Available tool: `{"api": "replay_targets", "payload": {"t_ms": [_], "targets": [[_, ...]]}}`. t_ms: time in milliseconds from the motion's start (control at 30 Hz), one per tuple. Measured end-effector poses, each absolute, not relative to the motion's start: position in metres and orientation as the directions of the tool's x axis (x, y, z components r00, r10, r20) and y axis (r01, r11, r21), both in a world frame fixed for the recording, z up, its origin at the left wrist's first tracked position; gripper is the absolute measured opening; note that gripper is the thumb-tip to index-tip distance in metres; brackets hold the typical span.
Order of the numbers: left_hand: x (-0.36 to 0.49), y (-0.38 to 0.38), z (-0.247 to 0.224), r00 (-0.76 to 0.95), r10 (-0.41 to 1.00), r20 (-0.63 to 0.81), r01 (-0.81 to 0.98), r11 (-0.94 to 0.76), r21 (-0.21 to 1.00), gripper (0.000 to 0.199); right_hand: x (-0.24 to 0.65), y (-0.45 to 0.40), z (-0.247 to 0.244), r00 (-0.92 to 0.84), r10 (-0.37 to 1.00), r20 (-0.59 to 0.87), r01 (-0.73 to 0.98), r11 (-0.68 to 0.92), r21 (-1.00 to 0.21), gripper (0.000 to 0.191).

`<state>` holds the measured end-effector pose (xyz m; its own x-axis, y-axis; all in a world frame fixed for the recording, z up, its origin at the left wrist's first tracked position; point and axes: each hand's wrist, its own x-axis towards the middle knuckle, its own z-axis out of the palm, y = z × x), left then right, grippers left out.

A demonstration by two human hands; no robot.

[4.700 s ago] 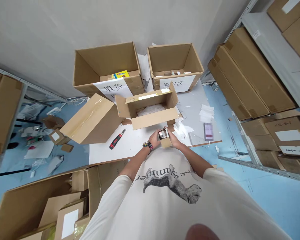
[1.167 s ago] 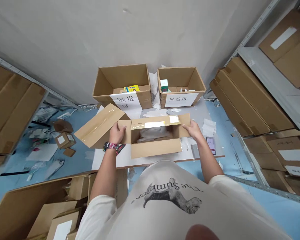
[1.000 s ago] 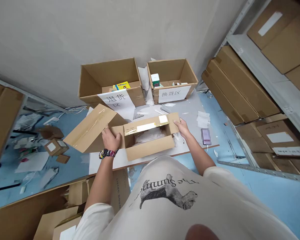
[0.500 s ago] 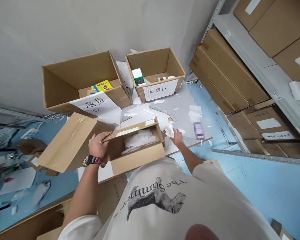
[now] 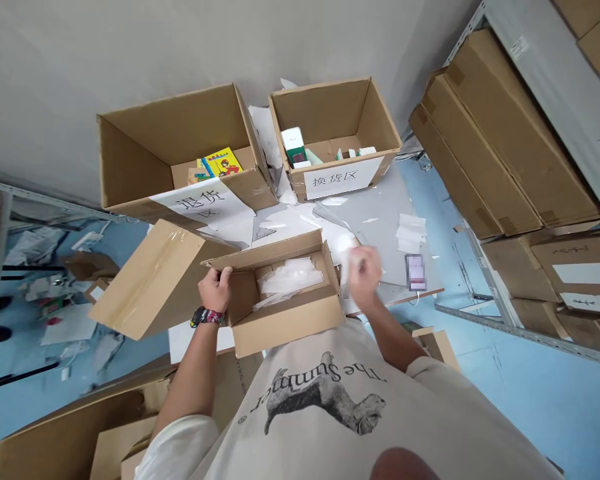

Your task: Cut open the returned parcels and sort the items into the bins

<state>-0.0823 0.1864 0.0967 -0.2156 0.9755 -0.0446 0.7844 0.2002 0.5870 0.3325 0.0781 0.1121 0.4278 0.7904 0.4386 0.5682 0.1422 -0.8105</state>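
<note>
Clamping the box [image 5: 287, 327] by its left rim in the left hand [image 5: 214, 290], likely to steady it over the table [image 5: 380, 227], mouth up to keep paper [image 5: 290, 277] in, and, just off its right end, showing a right hand [image 5: 364, 273] too blurred to tell whether gripping anything.

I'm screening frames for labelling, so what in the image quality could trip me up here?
In the head view, the right hand is smeared by motion blur, while the left hand on the open box looks fairly sharp; also in the head view, the phone has a pixelated screen, and the shelf slants, probably from wide-angle distortion.
</note>
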Motion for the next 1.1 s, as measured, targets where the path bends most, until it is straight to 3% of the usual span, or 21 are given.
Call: {"api": "replay_targets", "payload": {"t_ms": [67,100,133,167,233,300,333,433,533,600,733,867,967,1100], "targets": [[-0.084,0.182,0.098,-0.209,0.977,-0.035,0.775,0.188,0.603,0.031,0.291,0.077,0.148,-0.007,0.891,0.455,0.529,0.389,-0.754,0.023],[-0.084,0.179,0.098,-0.211,0.977,-0.036,0.771,0.189,0.608,0.032,0.278,0.080,0.161,-0.151,0.887,0.437,0.496,0.450,-0.743,0.027],[-0.084,0.177,0.099,-0.214,0.976,-0.040,0.767,0.193,0.612,0.033,0.273,0.086,0.168,-0.176,0.888,0.425,0.481,0.454,-0.750,0.032],[-0.084,0.174,0.099,-0.216,0.975,-0.045,0.762,0.197,0.617,0.034,0.276,0.097,0.170,-0.121,0.902,0.415,0.480,0.419,-0.771,0.033],[-0.085,0.168,0.099,-0.211,0.976,-0.048,0.754,0.194,0.627,0.036,0.300,0.132,0.154,0.155,0.908,0.388,0.477,0.275,-0.835,0.027],[-0.088,0.161,0.099,-0.196,0.980,-0.042,0.749,0.178,0.638,0.038,0.330,0.182,0.118,0.423,0.851,0.311,0.473,0.085,-0.877,0.032],[-0.089,0.158,0.099,-0.189,0.981,-0.038,0.749,0.169,0.641,0.037,0.341,0.209,0.095,0.453,0.858,0.242,0.499,-0.019,-0.866,0.036],[-0.094,0.148,0.099,-0.176,0.984,-0.030,0.749,0.153,0.644,0.035,0.348,0.276,0.031,0.163,0.983,-0.082,0.685,-0.173,-0.708,0.039],[-0.093,0.145,0.100,-0.194,0.981,-0.027,0.739,0.164,0.653,0.034,0.326,0.310,-0.012,0.005,0.935,-0.354,0.882,-0.171,-0.439,0.059],[-0.090,0.146,0.101,-0.203,0.979,-0.035,0.718,0.173,0.674,0.036,0.311,0.321,-0.027,-0.025,0.907,-0.421,0.925,-0.140,-0.355,0.048],[-0.084,0.152,0.102,-0.207,0.975,-0.083,0.661,0.202,0.723,0.039,0.284,0.341,-0.042,-0.172,0.924,-0.343,0.910,0.016,-0.414,0.044],[-0.084,0.153,0.102,-0.222,0.969,-0.110,0.631,0.229,0.742,0.040,0.247,0.371,-0.054,-0.535,0.842,-0.066,0.751,0.438,-0.495,0.032],[-0.086,0.152,0.102,-0.223,0.968,-0.114,0.613,0.230,0.756,0.039,0.216,0.384,-0.063,-0.722,0.680,-0.132,0.644,0.590,-0.487,0.027],[-0.088,0.153,0.102,-0.231,0.966,-0.116,0.617,0.238,0.750,0.040,0.208,0.377,-0.074,-0.722,0.642,-0.257,0.669,0.552,-0.498,0.031]]}}
